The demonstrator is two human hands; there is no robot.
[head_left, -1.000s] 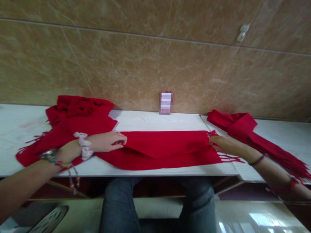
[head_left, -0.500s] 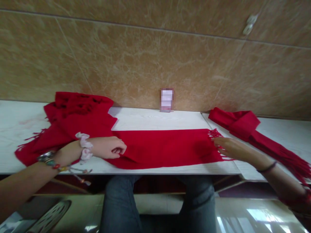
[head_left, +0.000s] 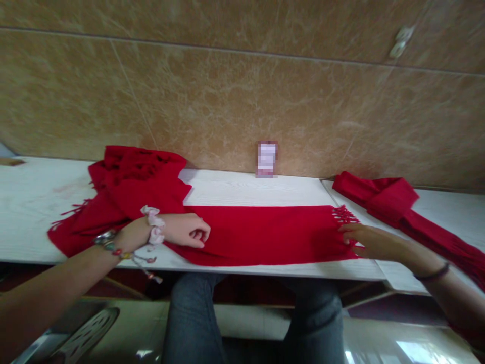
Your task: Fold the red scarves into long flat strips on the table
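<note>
A red fringed scarf [head_left: 265,232] lies flat along the white table [head_left: 242,187] in front of me. My left hand [head_left: 187,230], with a pale scrunchie and beaded bracelets at the wrist, rests on the scarf's left part with its fingers curled loosely. My right hand [head_left: 369,240] lies flat and open on the scarf's fringed right end, near the table's front edge.
A heap of red scarves [head_left: 132,187] sits at the back left of the table. Another folded red scarf [head_left: 394,202] trails off on the right-hand table. A small blurred card [head_left: 267,159] leans against the brown marble wall. My knees are under the table.
The fold in the scarf's middle has been smoothed flat. My left hand slid toward the front edge and curled. My right hand opened and flattened on the fringe.
</note>
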